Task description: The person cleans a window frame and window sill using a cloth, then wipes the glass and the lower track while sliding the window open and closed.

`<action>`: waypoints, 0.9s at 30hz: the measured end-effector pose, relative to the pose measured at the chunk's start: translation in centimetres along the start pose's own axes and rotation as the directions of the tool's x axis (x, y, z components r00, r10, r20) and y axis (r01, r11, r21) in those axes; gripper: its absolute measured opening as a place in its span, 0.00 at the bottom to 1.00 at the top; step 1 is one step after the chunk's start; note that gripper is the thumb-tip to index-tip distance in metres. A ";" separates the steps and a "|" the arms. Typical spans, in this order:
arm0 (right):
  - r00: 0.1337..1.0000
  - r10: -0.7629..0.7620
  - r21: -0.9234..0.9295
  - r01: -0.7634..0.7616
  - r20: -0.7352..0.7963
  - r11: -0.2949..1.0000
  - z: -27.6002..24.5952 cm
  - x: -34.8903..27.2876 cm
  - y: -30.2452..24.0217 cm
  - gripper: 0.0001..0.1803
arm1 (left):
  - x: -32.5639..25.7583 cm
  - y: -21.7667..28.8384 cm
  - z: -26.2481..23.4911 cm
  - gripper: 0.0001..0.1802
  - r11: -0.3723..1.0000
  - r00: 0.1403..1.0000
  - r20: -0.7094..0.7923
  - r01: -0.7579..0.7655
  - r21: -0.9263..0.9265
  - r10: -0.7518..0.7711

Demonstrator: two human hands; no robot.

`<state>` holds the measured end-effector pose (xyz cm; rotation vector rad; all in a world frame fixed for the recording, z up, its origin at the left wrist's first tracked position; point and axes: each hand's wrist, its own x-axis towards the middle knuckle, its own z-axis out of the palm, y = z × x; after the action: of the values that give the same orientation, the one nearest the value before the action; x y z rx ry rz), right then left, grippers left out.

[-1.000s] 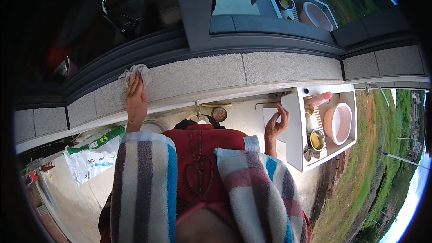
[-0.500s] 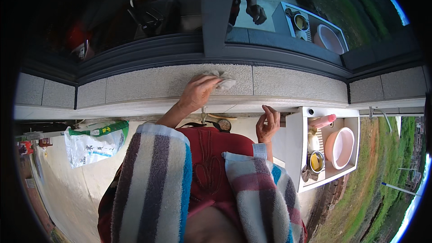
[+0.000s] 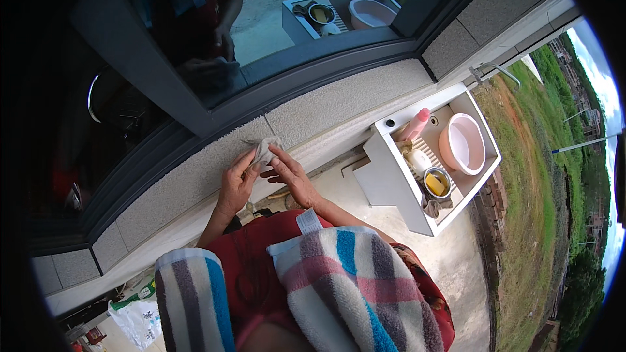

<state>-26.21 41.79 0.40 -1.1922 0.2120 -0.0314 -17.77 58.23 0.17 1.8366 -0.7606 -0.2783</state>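
Note:
A crumpled greyish-white rag (image 3: 262, 151) is at the pale rough-tiled window ledge (image 3: 336, 100), directly in front of me. My left hand (image 3: 236, 186) grips the rag from its left side, fingers bent around it. From the right, my right hand (image 3: 292, 179) has its fingertips on the same rag, so both hands meet there. How firmly the right fingers pinch it is partly hidden. Striped towelling (image 3: 365, 280) covers my upper arms over a red top (image 3: 248, 261).
Right of me stands a white sink (image 3: 385, 192) with a pink basin (image 3: 462, 143), a pink bottle (image 3: 415, 125) and a metal bowl (image 3: 437, 182) holding something yellow. A dark-framed window (image 3: 261, 101) rises behind the ledge. A white-green bag (image 3: 138, 319) lies lower left.
My right hand has come up from beside my body to the rag, joining the left. The view has turned toward the right, bringing the sink nearer the middle.

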 end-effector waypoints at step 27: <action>0.332 -0.866 -0.882 -0.417 -0.373 0.219 -33.3 19.3 -20.1 0.16 | -2.8 -4.8 -3.4 0.12 0.952 0.873 -0.489 0.147 0.268 0.003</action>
<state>-11.53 1.09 4.42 -2.4427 1.1961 -1.2533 -16.36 63.62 -3.30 2.1032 -0.3912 0.2656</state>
